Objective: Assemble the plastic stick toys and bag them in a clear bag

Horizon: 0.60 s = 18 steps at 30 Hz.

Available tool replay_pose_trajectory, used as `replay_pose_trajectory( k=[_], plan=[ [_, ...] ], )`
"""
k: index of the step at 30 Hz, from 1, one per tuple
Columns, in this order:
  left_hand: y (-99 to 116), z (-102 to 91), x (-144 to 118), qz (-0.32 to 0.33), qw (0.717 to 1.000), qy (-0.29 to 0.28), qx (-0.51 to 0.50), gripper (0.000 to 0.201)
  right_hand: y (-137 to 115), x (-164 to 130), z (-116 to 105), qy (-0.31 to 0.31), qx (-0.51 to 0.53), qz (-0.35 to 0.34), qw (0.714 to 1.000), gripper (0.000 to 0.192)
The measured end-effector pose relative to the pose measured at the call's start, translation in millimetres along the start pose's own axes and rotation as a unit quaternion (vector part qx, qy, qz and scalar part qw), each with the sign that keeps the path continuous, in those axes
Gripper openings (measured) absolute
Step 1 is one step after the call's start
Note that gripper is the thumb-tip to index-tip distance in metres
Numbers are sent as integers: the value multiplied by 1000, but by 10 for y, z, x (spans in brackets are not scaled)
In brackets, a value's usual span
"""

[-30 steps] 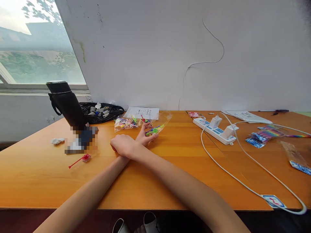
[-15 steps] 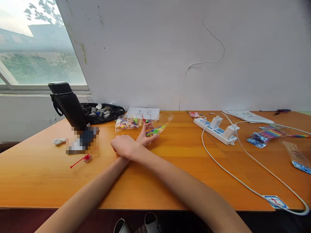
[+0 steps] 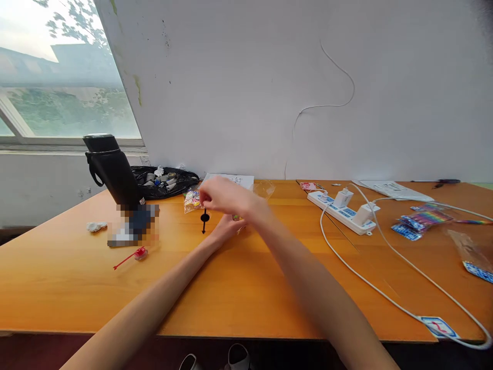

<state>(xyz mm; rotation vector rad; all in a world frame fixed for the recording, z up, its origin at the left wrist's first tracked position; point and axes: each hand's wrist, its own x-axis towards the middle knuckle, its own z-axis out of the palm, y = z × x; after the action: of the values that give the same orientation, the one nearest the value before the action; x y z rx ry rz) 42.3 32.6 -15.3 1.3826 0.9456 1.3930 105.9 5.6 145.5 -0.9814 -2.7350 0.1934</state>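
My right hand [image 3: 225,197] pinches a black spinning top [image 3: 205,218], stem hanging vertically; left hand [image 3: 226,229] seems open just below.

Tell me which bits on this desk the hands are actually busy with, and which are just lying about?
In hand:
right hand pinching a small black spinning top
left hand on the clear bag of coloured tops

Lying about:
black flask
red top
power strip
white cable
rainbow packets
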Motion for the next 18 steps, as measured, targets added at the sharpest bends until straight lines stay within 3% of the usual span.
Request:
replay_pose_trajectory(
  k=[4,7,10,13,18],
  plan=[
    [-8,-21,-28,-37,997,-67,2,79,245,-371,-526,110,49,22,993,19],
    [-38,-24,-8,-43,997,-64,-10,82,482,-691,-820,210,31,77,974,20],
    [-44,-27,4,-51,997,-54,-19,83,712,-927,-974,283,-8,152,947,22],
    [-26,-33,-6,-55,997,-52,-28,82,875,-1008,-987,279,-21,203,938,20],
    [12,-29,-23,-45,997,-57,-33,78,938,-854,-833,182,14,194,964,19]
  ],
)
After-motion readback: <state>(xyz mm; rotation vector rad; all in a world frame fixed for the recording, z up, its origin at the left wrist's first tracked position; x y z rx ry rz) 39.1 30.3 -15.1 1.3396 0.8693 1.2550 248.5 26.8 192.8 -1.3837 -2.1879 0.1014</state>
